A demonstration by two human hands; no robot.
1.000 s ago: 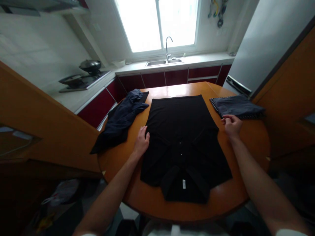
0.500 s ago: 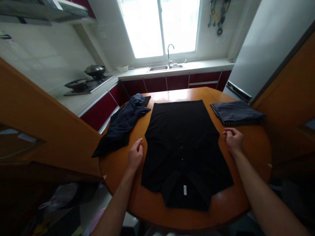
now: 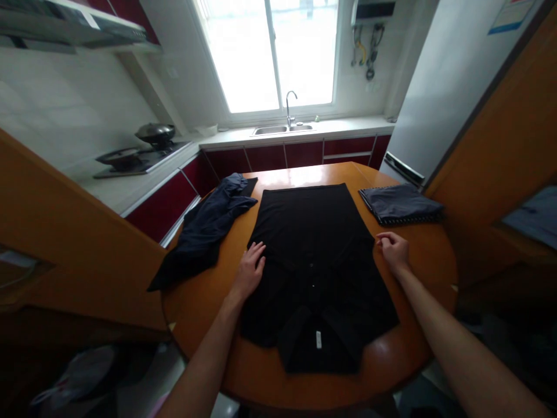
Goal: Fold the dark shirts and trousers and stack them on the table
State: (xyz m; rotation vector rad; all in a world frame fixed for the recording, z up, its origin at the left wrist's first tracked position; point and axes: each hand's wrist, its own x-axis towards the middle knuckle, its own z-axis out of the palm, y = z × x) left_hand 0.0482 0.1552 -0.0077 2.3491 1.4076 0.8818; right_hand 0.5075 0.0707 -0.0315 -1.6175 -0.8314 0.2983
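Note:
A black polo shirt (image 3: pixel 307 232) lies flat and spread out on the wooden table (image 3: pixel 261 386), its collar and small white label towards me. My left hand (image 3: pixel 249 270) rests at the shirt's left edge, fingers apart and the tips over the cloth. Just beside the right edge, near the sleeve, is my right hand (image 3: pixel 394 251); its fingers are curled together and I see no cloth between them. Whether its fingertips touch the shirt I cannot tell.
Rumpled dark clothes (image 3: pixel 209 223) lie along the table's left side, overhanging its edge. A folded grey garment (image 3: pixel 400 203) sits at the back right. Beyond are a sink (image 3: pixel 270 130), a stove with pans (image 3: pixel 155 133) and a fridge (image 3: pixel 430 87).
My left hand moved off the shirt's left edge, then back onto it with fingers spread. My right hand went from beside the folded garment to the shirt's right edge. The view shifted slightly.

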